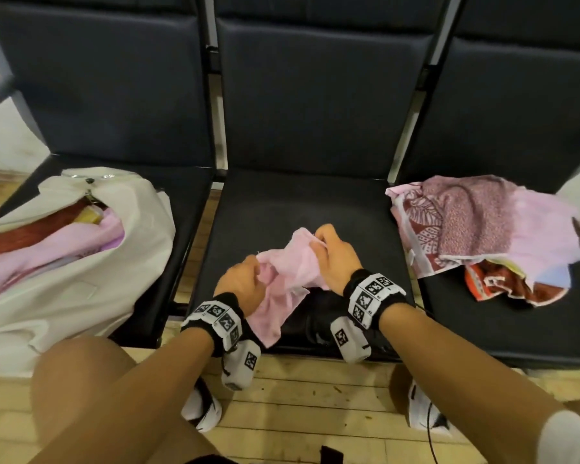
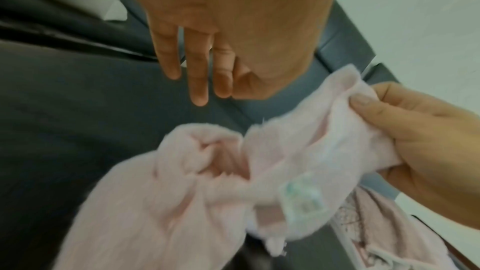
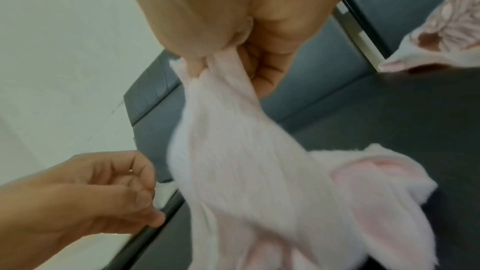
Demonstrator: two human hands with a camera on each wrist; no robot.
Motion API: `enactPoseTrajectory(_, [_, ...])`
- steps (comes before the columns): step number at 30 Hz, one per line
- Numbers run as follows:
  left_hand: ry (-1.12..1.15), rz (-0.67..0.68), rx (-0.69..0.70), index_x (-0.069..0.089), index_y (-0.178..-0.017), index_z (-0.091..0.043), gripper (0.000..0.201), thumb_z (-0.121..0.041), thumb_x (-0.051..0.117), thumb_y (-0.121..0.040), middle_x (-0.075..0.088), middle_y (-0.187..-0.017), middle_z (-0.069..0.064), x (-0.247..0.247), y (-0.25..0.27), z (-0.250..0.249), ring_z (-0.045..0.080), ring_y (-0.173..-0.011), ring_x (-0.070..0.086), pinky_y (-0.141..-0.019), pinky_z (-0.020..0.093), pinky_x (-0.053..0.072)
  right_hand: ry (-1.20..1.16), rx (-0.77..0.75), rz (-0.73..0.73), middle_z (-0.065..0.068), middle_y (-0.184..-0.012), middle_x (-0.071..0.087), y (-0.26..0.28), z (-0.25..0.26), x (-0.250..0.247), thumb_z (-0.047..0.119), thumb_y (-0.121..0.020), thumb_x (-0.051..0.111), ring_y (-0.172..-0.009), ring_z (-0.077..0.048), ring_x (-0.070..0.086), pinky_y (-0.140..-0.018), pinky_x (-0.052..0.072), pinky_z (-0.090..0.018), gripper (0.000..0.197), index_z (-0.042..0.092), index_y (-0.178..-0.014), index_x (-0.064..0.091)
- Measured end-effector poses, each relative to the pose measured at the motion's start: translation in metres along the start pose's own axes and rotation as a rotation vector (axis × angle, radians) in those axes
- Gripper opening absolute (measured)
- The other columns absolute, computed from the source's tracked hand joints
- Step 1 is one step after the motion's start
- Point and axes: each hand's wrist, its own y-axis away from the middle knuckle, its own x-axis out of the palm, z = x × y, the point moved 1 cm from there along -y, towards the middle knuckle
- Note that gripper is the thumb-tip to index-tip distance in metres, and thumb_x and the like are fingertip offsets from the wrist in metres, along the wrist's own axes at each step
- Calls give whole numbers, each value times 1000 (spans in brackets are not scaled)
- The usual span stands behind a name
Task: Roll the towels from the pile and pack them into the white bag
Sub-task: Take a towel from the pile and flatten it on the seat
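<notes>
One pink towel (image 1: 283,279) | right hand (image 1: 337,259) pinching | one white bag (image 1: 81,262)

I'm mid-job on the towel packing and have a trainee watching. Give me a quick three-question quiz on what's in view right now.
1. True or false: the right hand pinches the pale pink towel.
2. Which seat holds the towel pile? A) the person's left seat B) the middle seat C) the person's right seat
3. Fill in: the white bag lies open on the person's ____ seat, with pink cloth showing inside.

Key:
1. True; the right wrist view shows the fingers pinched on the towel's top edge, while the left hand holds nothing, its fingers straight.
2. C
3. left
</notes>
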Motion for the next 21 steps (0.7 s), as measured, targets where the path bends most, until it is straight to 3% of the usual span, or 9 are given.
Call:
enactPoseTrajectory(2, [72, -28, 6, 50, -91, -22, 9, -25, 57, -86, 62, -81, -3, -20, -1, -6, 25, -79, 63, -71, 36, 53, -39, -8, -24, -2, -72, 57, -1, 3, -19, 41, -100, 45, -63, -21, 55, -59, 46, -36, 17, 26, -93, 43])
enactPoseTrajectory(4, [167, 1, 56, 53, -93, -29, 25, -46, 67, -81, 64, -85, -8, -33, 1, -19, 15, -78, 63, -69, 32, 53, -37, -46, -24, -2, -72, 59, -2, 10, -31, 45, -97, 51, -65, -21, 58, -59, 48, -35, 20, 29, -86, 46])
enactPoseTrajectory(6, [267, 12, 146, 54, -98, -33, 47, -66, 70, -69, 64, -93, -11, -41, 7, -37, 8, -84, 63, -72, 28, 53, -20, -113, -18, 0, -75, 62, -2, 23, -41, 42, -96, 55, -69, -18, 60, -62, 49, -32, 18, 29, -86, 49])
enactPoseTrajectory(8, [332, 9, 207, 54, -103, -36, 59, -72, 72, -60, 64, -101, -15, -44, 14, -58, 3, -93, 61, -79, 27, 53, -19, -161, -23, 0, -80, 63, -2, 36, -48, 40, -97, 55, -74, -17, 61, -66, 51, -32, 15, 29, -88, 52])
enactPoseTrajectory(12, [280, -33, 241, 54, -104, -34, 44, -59, 73, -72, 66, -91, -11, -50, 17, -87, 8, -82, 65, -71, 33, 57, -21, -238, -44, 4, -86, 65, 2, 63, -68, 37, -97, 54, -79, -12, 63, -69, 55, -32, 8, 31, -92, 56])
enactPoseTrajectory(14, [223, -83, 267, 54, -93, -24, 17, -39, 62, -88, 64, -82, -3, -54, 13, -92, 19, -74, 63, -70, 45, 57, 31, -283, -52, 6, -88, 66, 3, 68, -81, 34, -96, 54, -82, -11, 63, -75, 56, -33, 5, 32, -94, 59])
enactPoseTrajectory(16, [203, -129, 279, 51, -85, -18, 9, -21, 55, -92, 59, -76, 5, -62, 10, -94, 28, -70, 59, -69, 51, 55, 120, -309, -78, 6, -90, 66, 3, 69, -96, 39, -95, 52, -84, -14, 63, -78, 55, -38, 6, 36, -95, 57])
enactPoseTrajectory(19, [286, -139, 320, 54, -90, -20, 10, -12, 50, -94, 61, -81, 5, -85, 8, -104, 25, -76, 60, -69, 44, 54, 188, -281, -144, 4, -85, 66, 2, 71, -124, 52, -95, 44, -79, -19, 63, -74, 55, -43, 20, 36, -98, 56])
enactPoseTrajectory(21, [298, -145, 368, 57, -95, -21, 11, -13, 49, -95, 62, -85, 2, -102, 7, -110, 19, -78, 60, -67, 37, 51, 297, -272, -140, 2, -86, 66, 2, 76, -144, 53, -95, 47, -81, -20, 62, -76, 54, -43, 23, 33, -96, 59])
